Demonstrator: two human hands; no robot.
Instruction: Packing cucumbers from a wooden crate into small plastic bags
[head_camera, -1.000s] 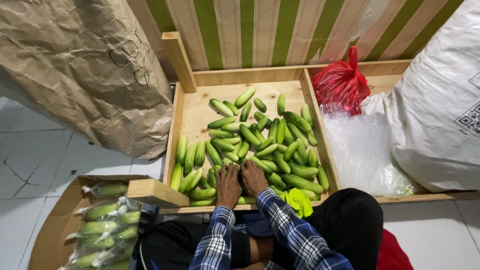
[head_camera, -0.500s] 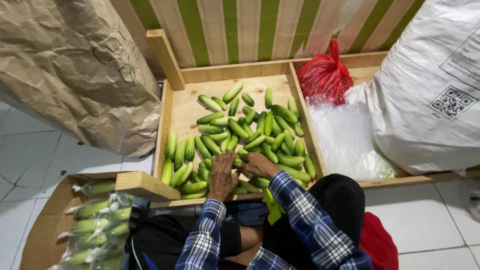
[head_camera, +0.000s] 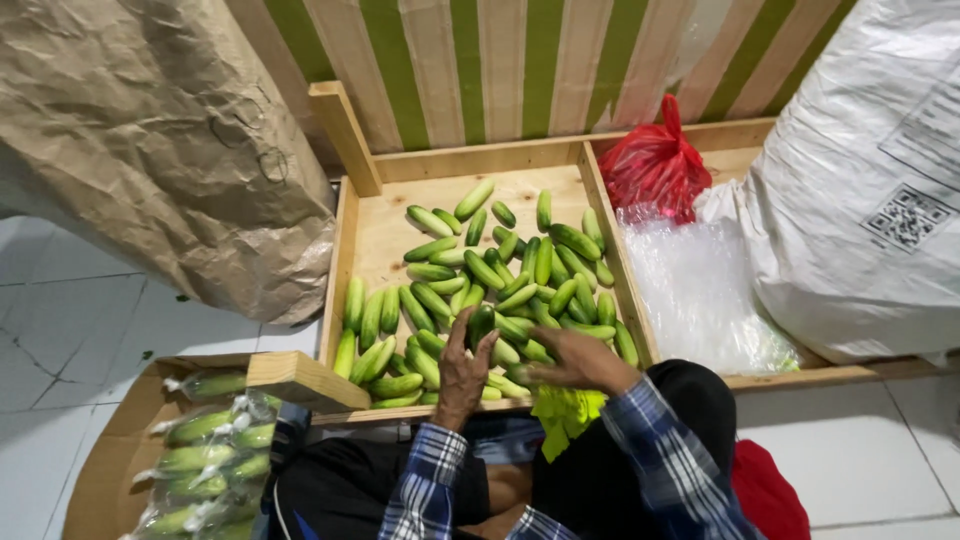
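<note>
Cucumbers (head_camera: 490, 275) lie heaped in a shallow wooden tray (head_camera: 365, 235) set against a green-and-cream striped wall (head_camera: 480, 70). At the near edge of the tray, the person's left hand (head_camera: 462, 375) rises from the pile with its fingers (head_camera: 462, 330) wrapped around one dark green cucumber (head_camera: 481, 322), held upright at its lower end. Just beside it, toward the tray's right wall, the right hand (head_camera: 575, 360) lies flat over the heap, fingers spread narrowly and touching the cucumbers beneath; whether it grips one I cannot tell. Both sleeves are blue plaid. Below the tray's near edge hangs a yellow-green cloth (head_camera: 565, 415). Right of the tray sit clear plastic sheeting (head_camera: 700, 290), a knotted red bag (head_camera: 655, 165) and a big white sack (head_camera: 860, 190). Left of the tray slumps crumpled brown paper (head_camera: 150, 140), and near its lower left corner a cardboard box (head_camera: 110, 470) holds bagged cucumbers (head_camera: 210, 460).
</note>
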